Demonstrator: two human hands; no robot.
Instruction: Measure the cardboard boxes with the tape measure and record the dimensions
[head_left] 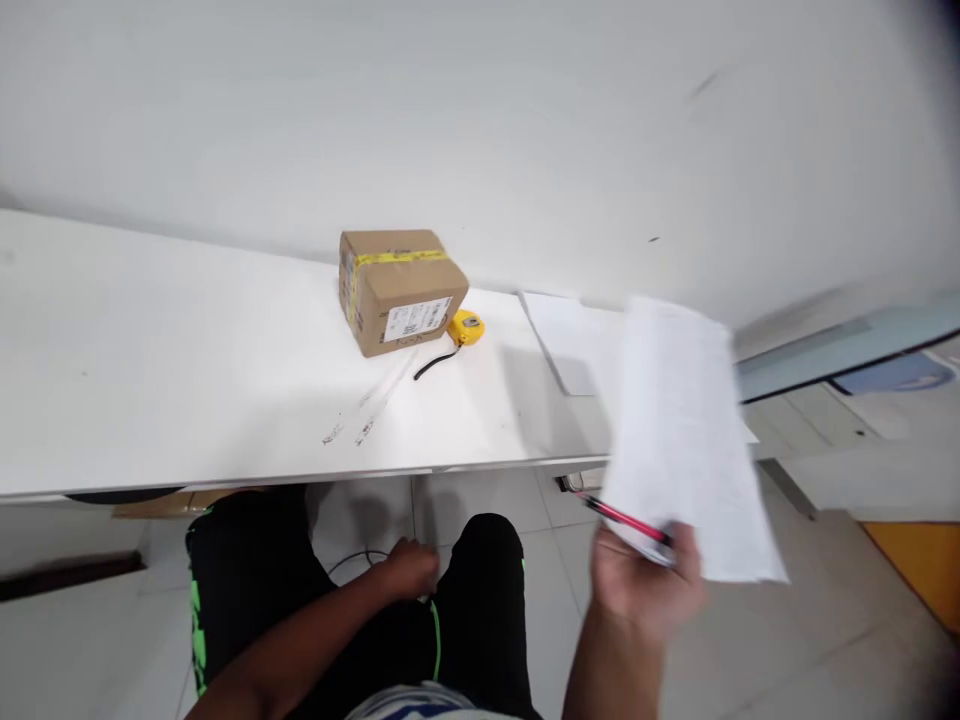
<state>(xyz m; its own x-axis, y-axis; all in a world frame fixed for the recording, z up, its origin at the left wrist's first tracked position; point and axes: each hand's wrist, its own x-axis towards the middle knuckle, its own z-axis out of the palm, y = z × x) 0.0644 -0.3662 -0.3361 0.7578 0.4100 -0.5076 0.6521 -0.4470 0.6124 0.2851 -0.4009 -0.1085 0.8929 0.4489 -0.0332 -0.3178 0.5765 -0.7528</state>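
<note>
My right hand [646, 590] is closed around a red and black pen [628, 521] and the lower edge of a white sheet of paper [679, 430]. It holds the sheet up past the front edge of the table, and motion blurs it slightly. Between my knees, my left hand [412, 570] rests in a loose fist over my lap, with no object showing in it. A taped cardboard box [405, 285] with a white label stands on the white table [187, 380]. Against its right side lies a yellow tape measure [466, 327] with a black strap.
More white paper [559, 340] lies on the table, partly behind the raised sheet. A pale wall [450, 120] rises right behind the narrow table. To the right are a glass-like panel [847, 355] and an orange surface [919, 565]. A thin cable [360, 556] shows near my legs.
</note>
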